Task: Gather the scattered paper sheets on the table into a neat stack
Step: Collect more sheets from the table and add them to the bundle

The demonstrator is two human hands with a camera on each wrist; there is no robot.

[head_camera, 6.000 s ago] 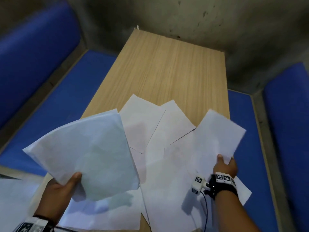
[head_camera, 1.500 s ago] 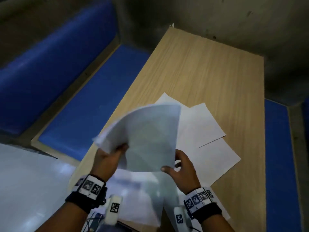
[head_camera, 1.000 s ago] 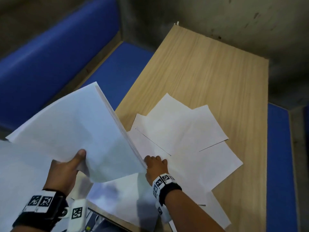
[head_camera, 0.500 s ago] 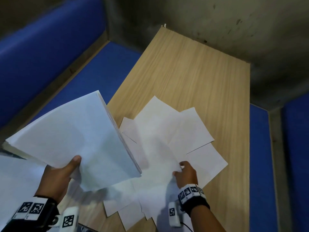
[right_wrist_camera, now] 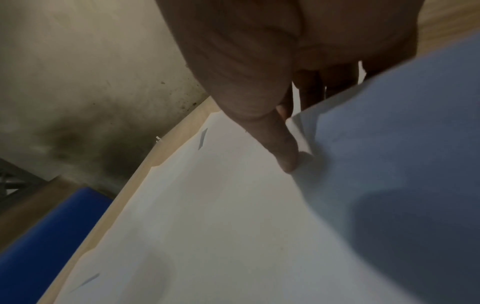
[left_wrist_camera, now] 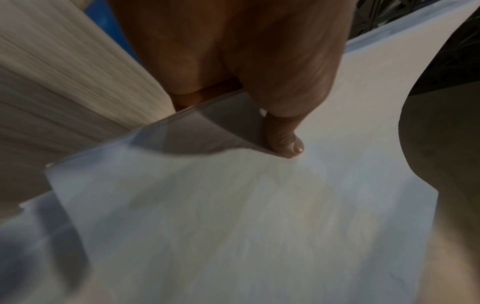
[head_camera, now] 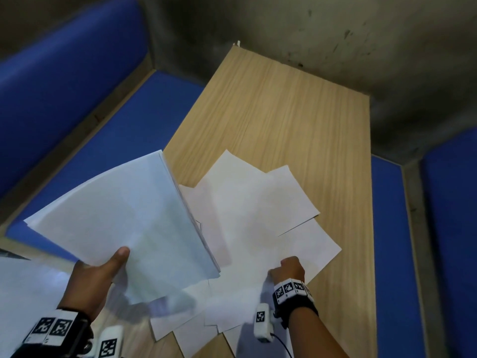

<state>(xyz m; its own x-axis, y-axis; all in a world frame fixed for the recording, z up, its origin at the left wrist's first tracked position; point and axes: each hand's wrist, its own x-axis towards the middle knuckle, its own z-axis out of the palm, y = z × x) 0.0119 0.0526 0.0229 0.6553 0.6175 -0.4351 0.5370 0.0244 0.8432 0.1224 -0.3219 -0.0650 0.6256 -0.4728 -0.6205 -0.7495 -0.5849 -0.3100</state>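
My left hand point(head_camera: 113, 262) holds a thick stack of white sheets point(head_camera: 129, 215) raised over the table's near left corner, thumb on top point(left_wrist_camera: 285, 144), with the fingers hidden beneath. Several loose white sheets point(head_camera: 258, 215) lie overlapping on the wooden table point(head_camera: 284, 112). My right hand point(head_camera: 284, 267) is down on them near their right side. In the right wrist view its thumb point(right_wrist_camera: 285, 156) and fingers pinch the edge of one sheet point(right_wrist_camera: 389, 164), which lifts slightly off the pile.
Blue padded benches run along the table's left point(head_camera: 77, 125) and right point(head_camera: 387, 228). A stained concrete wall point(head_camera: 335, 34) closes the far end. A pale surface point(head_camera: 25, 293) shows at the lower left. The table's far half is bare wood.
My right hand let go of the stack, reached down to the loose sheets and shifted right along them, now pinching one. My left hand keeps the stack raised at the left.
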